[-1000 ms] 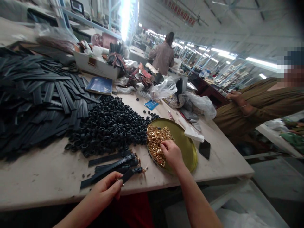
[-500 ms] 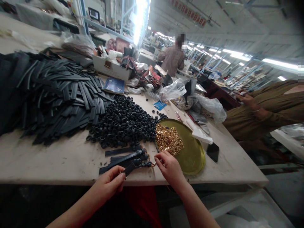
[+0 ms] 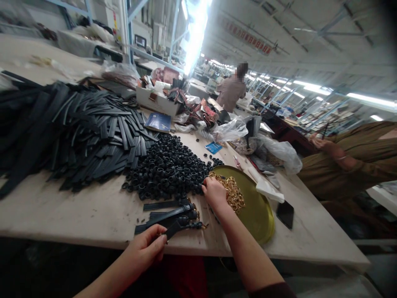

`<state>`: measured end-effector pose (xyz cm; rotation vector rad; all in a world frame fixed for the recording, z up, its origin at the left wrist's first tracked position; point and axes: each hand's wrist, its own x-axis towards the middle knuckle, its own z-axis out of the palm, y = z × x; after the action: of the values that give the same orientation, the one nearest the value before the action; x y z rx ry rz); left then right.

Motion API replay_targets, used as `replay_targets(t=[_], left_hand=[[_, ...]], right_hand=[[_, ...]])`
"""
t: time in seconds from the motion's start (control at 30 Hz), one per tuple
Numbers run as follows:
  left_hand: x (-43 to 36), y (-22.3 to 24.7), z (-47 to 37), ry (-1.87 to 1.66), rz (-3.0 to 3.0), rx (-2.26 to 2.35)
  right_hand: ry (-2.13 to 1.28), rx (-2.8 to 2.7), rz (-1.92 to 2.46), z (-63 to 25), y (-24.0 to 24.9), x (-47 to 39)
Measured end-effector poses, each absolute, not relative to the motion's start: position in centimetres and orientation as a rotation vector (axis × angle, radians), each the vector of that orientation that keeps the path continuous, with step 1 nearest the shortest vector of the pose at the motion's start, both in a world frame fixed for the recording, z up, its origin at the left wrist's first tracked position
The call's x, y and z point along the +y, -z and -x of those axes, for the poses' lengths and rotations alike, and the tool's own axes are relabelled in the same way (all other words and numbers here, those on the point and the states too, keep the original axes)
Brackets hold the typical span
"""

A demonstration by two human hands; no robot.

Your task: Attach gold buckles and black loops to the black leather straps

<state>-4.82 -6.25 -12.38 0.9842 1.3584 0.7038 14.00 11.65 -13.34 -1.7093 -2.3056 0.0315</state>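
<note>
My left hand [image 3: 151,244] pinches the end of a black leather strap [image 3: 178,227] at the front of the table. A small gold clasp [image 3: 204,226] sits at that strap's far end. Several similar straps [image 3: 169,214] with gold hardware lie just behind it. My right hand [image 3: 214,191] is over the left edge of a round golden-green tray [image 3: 260,215], beside a heap of gold metal clasps [image 3: 234,194] and the pile of black loops [image 3: 172,167]. Its fingers are curled and their tips are hidden, so what they hold cannot be made out.
A big heap of black strips [image 3: 93,132] covers the table's left side. Behind are a blue booklet [image 3: 158,121], a white box [image 3: 155,100] and plastic bags [image 3: 231,129]. A phone [image 3: 285,215] lies right of the tray. A person in brown [image 3: 350,159] stands at the right.
My right hand has left the strap's clasp end and moved away from me to the tray's edge. My left hand still holds the strap. The camera view has shifted slightly.
</note>
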Motion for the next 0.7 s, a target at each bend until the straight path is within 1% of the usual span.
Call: replay_targets(t=[0.17, 0.37, 0.57, 0.7], left_hand=[[-4.8, 11.9, 4.6, -0.671, -1.017, 1.382], [-1.5, 10.2, 4.3, -0.676, -1.184, 1.399], [-0.2, 10.2, 4.2, -0.681, -1.211, 1.402], [0.1, 9.3, 4.3, -0.683, -1.345, 1.467]], right_hand=[[-0.022, -2.379, 1.671, -13.7, 13.7, 12.4], [-0.124, -2.348, 1.58, -14.5, 13.7, 12.3], [-0.333, -2.224, 1.522, -15.1, 14.0, 12.8], [-0.522, -2.098, 1.438, -15.1, 12.9, 11.7]])
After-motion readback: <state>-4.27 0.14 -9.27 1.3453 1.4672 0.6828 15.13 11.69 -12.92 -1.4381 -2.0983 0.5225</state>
